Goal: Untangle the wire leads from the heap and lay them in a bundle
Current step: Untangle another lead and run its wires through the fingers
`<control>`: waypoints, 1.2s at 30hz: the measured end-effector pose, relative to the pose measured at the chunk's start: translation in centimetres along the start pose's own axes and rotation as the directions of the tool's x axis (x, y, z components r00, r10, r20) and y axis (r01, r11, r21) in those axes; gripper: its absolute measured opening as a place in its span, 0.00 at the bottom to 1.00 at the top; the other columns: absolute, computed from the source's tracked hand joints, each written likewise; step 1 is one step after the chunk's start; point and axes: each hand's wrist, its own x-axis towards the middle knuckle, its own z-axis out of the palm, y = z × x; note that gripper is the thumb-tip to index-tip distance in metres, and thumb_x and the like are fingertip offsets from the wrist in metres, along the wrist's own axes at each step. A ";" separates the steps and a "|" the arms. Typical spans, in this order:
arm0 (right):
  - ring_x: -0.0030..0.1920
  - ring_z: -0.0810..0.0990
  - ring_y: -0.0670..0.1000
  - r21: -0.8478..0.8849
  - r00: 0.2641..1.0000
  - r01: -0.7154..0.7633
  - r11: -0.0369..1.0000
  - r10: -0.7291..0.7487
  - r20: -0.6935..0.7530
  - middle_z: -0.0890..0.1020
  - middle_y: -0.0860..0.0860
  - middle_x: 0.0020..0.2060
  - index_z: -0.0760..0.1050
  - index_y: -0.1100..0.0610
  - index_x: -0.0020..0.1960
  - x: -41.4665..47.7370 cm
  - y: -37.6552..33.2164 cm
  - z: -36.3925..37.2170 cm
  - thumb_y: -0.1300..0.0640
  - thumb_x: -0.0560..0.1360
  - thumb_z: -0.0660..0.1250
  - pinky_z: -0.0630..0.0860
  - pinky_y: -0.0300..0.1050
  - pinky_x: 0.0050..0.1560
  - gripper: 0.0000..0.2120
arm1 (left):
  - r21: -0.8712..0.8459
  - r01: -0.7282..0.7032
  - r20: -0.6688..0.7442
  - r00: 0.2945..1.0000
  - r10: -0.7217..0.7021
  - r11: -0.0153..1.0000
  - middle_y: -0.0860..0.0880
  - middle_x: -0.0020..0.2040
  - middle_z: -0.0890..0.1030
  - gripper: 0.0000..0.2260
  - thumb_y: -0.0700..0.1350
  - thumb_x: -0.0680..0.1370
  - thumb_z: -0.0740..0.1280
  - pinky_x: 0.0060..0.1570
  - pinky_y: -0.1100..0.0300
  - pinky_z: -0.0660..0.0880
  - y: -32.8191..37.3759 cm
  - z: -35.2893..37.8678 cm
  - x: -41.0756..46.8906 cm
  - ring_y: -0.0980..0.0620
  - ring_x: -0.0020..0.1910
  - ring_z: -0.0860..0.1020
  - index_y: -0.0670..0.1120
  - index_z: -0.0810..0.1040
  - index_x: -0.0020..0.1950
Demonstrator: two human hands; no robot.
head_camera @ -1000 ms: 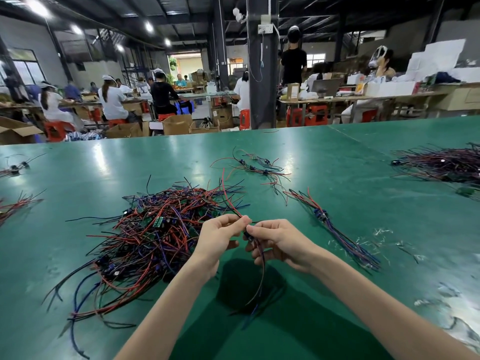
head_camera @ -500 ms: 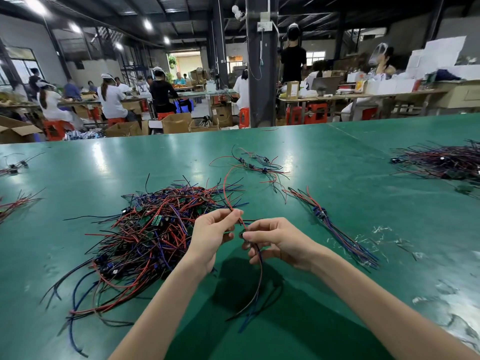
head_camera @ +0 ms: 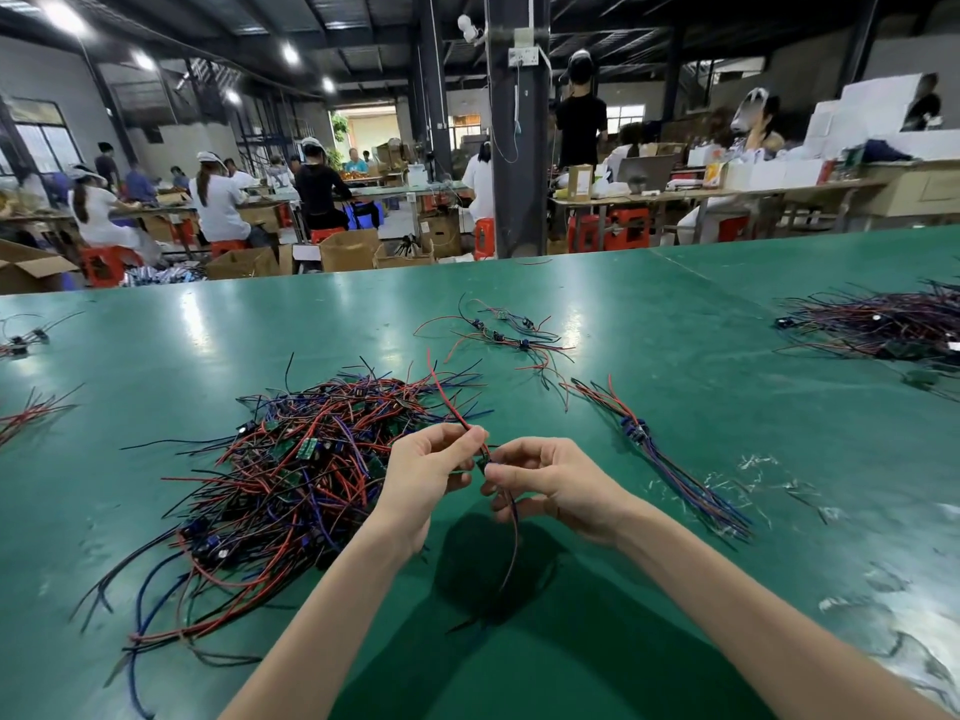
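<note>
Table [head_camera: 675, 356]: green, glossy; runs from the near edge to the far workshop; a light scatter of pale scraps on the near right.
Heap [head_camera: 291, 459]: red, blue and black leads with small green boards, tangled; left of centre, just left of the hands; lies as it did a second ago.
Far-right pile [head_camera: 883, 324]: dark leads, well apart from the hands; unchanged.
Bundle [head_camera: 670, 459]: sorted leads laid side by side, right of the hands, running from far-left to near-right; blue connectors at its far end; no lead added since the earlier frame.
Far cluster [head_camera: 509, 337]: a few loose leads with connectors, beyond the hands; unmoved.
Left-edge leads [head_camera: 31, 413]: red strands at the table's left margin.
Left hand [head_camera: 426, 475]: raised over the table beside the heap; thumb and forefinger pinch the lead; holds much the same spot as a second ago.
Right hand [head_camera: 556, 485]: fingertips almost meet the left hand's; curled fingers pinch the same lead by its dark connector; hardly shifted.
Lead [head_camera: 445, 393]: held between both hands, off the table; red strand rises far-left over the heap's edge; its other strands hang down toward the near table, as before.
</note>
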 end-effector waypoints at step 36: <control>0.28 0.75 0.48 -0.353 0.886 0.045 0.935 -0.201 -0.418 0.79 0.56 0.32 0.77 0.61 0.41 2.0 2.9 -1.6 0.70 0.75 0.58 0.75 0.37 0.32 0.11 | 0.986 -0.108 0.133 0.968 -0.213 0.125 0.49 0.51 0.82 0.08 0.43 0.75 0.70 0.52 0.61 0.73 7.7 -10.9 7.2 0.52 0.49 0.78 0.45 0.82 0.53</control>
